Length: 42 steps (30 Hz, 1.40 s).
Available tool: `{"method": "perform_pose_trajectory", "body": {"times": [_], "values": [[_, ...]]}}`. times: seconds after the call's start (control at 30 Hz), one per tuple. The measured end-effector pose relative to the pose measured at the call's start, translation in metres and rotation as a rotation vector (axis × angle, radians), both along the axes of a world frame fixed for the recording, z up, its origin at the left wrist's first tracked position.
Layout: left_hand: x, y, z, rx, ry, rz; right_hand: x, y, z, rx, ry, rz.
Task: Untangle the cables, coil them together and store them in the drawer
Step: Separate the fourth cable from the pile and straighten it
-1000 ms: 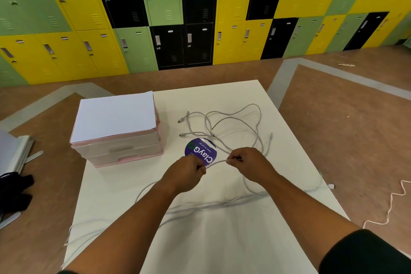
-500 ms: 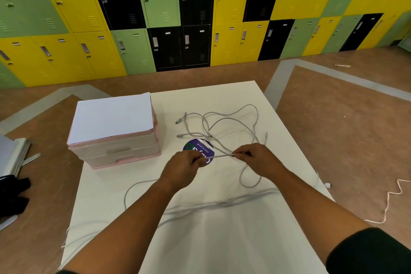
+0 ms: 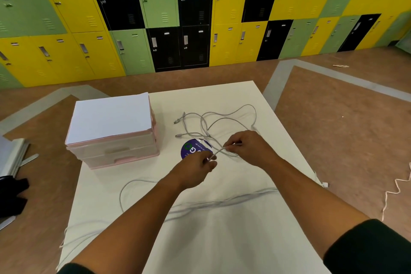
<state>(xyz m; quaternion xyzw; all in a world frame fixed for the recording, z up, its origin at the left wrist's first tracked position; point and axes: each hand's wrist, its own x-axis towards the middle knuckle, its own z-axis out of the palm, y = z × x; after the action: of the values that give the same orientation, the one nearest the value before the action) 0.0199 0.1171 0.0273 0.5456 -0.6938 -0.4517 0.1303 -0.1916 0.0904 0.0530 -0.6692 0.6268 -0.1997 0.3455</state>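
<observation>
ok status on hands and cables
Left hand, right hand pinching one grey cable. Loose loops tangled on table. Pink drawer unit shut. Purple sticker by hands.

Only one legible mark: purple round label (image 3: 193,148) lying on the white table (image 3: 222,247), centre of frame. It carried a green ring logo and one big white letter, upside down to the camera, which read as "G". The rest of the word sat under the left hand (image 3: 195,169). The small white line along its upper edge was too fine to read. Door tags on the lockers (image 3: 155,6), top of frame: too small to read.
</observation>
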Motion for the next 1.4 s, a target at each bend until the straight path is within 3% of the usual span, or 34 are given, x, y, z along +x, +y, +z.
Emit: {"method": "perform_pose_trajectory", "body": {"times": [0.07,0.2,0.43,0.63,0.8,0.87,1.0,1.07,1.4], "values": [[-0.007,-0.001,0.007,-0.003,0.062,-0.004,0.011,0.004,-0.003,0.028,-0.005,0.037],[-0.004,-0.007,0.006,-0.175,-0.05,0.03,0.014,0.012,-0.008,0.069,-0.081,0.021],[0.014,-0.008,0.0,-0.269,-0.164,0.083,-0.016,0.019,-0.016,0.1,0.048,0.002],[0.014,-0.004,-0.005,-0.301,-0.177,0.069,-0.023,0.016,-0.012,0.006,0.356,-0.061],[0.023,-0.006,-0.009,-0.302,-0.189,0.085,-0.03,0.011,-0.004,-0.076,0.479,-0.115],[0.023,-0.009,-0.009,-0.29,-0.189,0.109,-0.031,0.012,-0.005,-0.157,0.473,-0.087],[0.03,-0.018,-0.01,-0.26,-0.15,0.208,-0.031,0.009,-0.012,-0.539,0.488,-0.02],[0.032,-0.02,-0.009,-0.255,-0.129,0.225,-0.027,0.008,-0.013,-0.603,0.521,-0.049],[0.039,-0.015,-0.016,-0.264,-0.161,0.229,-0.024,0.011,-0.009,-0.218,0.566,-0.171]]}}
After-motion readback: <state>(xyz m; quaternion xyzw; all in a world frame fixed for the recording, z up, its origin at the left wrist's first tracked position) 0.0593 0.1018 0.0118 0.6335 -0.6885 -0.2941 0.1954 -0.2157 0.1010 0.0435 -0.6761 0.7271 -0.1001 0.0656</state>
